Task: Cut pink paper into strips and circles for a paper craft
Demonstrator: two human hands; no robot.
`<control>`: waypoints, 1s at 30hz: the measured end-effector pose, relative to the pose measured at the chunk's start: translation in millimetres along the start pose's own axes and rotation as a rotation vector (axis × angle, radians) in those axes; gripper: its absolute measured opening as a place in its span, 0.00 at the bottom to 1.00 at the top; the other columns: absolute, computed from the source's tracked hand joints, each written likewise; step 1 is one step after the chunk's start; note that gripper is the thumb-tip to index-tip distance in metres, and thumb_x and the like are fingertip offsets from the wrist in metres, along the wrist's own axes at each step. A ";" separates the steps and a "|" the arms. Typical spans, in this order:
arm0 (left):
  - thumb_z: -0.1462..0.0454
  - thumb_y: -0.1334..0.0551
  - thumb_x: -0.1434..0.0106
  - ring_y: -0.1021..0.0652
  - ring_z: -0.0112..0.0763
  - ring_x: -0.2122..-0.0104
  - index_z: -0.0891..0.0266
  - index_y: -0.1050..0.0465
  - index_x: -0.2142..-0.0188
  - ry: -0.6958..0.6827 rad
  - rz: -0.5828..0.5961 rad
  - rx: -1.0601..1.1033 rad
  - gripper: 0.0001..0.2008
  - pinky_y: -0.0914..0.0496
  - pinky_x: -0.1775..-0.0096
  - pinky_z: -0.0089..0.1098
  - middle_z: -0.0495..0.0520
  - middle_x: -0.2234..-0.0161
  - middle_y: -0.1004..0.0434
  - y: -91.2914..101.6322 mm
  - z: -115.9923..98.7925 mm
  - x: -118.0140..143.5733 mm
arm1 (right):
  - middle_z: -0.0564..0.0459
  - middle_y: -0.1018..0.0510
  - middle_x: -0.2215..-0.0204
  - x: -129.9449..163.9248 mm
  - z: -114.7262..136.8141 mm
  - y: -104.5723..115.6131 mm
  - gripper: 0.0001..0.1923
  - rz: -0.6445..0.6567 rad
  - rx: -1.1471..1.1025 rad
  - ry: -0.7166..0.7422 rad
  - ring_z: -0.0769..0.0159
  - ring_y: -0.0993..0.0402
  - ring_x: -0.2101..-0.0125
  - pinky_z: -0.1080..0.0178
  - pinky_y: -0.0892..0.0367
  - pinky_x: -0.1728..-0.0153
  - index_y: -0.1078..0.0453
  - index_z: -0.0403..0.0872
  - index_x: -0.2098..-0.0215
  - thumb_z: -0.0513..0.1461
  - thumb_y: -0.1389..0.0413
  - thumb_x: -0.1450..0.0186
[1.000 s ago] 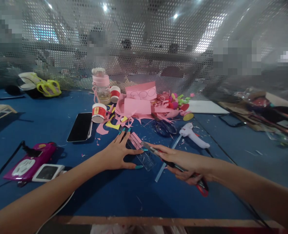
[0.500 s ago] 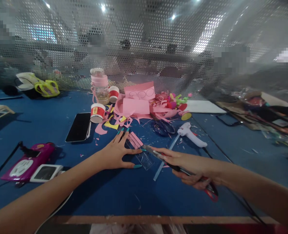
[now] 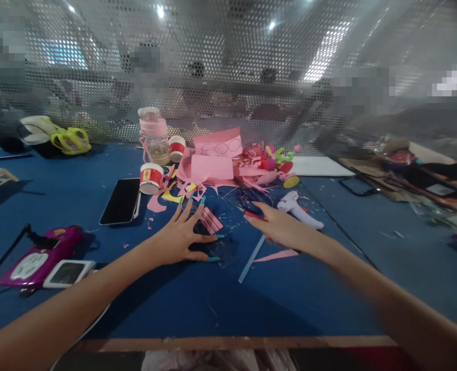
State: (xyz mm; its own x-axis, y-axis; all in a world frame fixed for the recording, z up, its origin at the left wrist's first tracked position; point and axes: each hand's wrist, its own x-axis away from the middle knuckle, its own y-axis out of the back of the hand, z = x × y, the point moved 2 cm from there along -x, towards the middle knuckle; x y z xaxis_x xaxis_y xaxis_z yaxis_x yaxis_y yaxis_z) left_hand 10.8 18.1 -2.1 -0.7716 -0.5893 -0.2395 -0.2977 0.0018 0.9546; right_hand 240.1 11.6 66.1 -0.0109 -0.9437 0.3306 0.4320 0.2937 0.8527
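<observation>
The left hand (image 3: pixel 180 238) lies flat on the blue felt-covered table (image 3: pixel 174 304), fingers spread wide, pressing a clear plastic ruler (image 3: pixel 216 247) that shows between thumb and forefinger. Pink paper strips (image 3: pixel 212 220) lie just beyond the ruler, touching its far end. The right hand (image 3: pixel 280 229) reaches out to the right of the ruler, palm down, fingers stretched forward; a short red tip (image 3: pixel 255 215) shows at its fingertips, and whether the hand grips anything cannot be told. Scissors with dark handles (image 3: pixel 254 198) lie beyond the ruler, just ahead of that hand. A white glue gun (image 3: pixel 300 211) rests to the right of the ruler, a pale blue stick (image 3: pixel 251 258) and a pink paper sliver (image 3: pixel 277 255) just beside it. A black phone (image 3: pixel 120 201) lies well left of the ruler, a pile of pink paper cuttings (image 3: pixel 213 165) beyond it.
</observation>
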 end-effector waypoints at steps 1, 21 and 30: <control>0.49 0.41 0.44 0.57 0.63 0.39 0.47 0.28 0.54 -0.011 -0.034 -0.020 0.19 0.58 0.46 0.62 0.56 0.37 0.54 0.2 1.4 -0.2 | 0.48 0.25 0.79 -8.6 0.7 -4.4 0.33 -0.076 0.100 0.054 0.61 0.28 0.80 0.65 0.39 0.80 0.50 0.38 0.39 0.48 0.52 0.37; 0.61 0.35 0.49 0.32 0.45 0.56 0.65 0.42 0.55 0.382 -0.329 0.059 0.24 0.34 0.54 0.44 0.60 0.58 0.34 -11.6 9.8 -7.4 | 0.47 0.28 0.68 -59.7 31.9 -76.3 0.12 -0.394 -0.303 0.397 0.62 0.30 0.67 0.59 0.34 0.66 0.39 0.44 0.68 0.39 0.41 0.45; 0.60 0.35 0.48 0.34 0.46 0.51 0.66 0.44 0.51 0.460 -0.323 0.194 0.28 0.38 0.50 0.46 0.63 0.54 0.36 -15.2 12.4 -7.7 | 0.57 0.29 0.80 -65.4 33.5 -75.5 0.11 -0.257 -0.566 0.306 0.68 0.32 0.78 0.65 0.38 0.73 0.36 0.43 0.69 0.35 0.40 0.49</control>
State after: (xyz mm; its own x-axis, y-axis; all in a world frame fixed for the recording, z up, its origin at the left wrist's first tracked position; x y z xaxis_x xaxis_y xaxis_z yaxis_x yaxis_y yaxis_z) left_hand 14.3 32.7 -17.0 -0.3147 -0.8740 -0.3703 -0.6075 -0.1143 0.7860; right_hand 178.0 56.2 -6.3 0.0431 -0.9976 -0.0535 0.8550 0.0091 0.5185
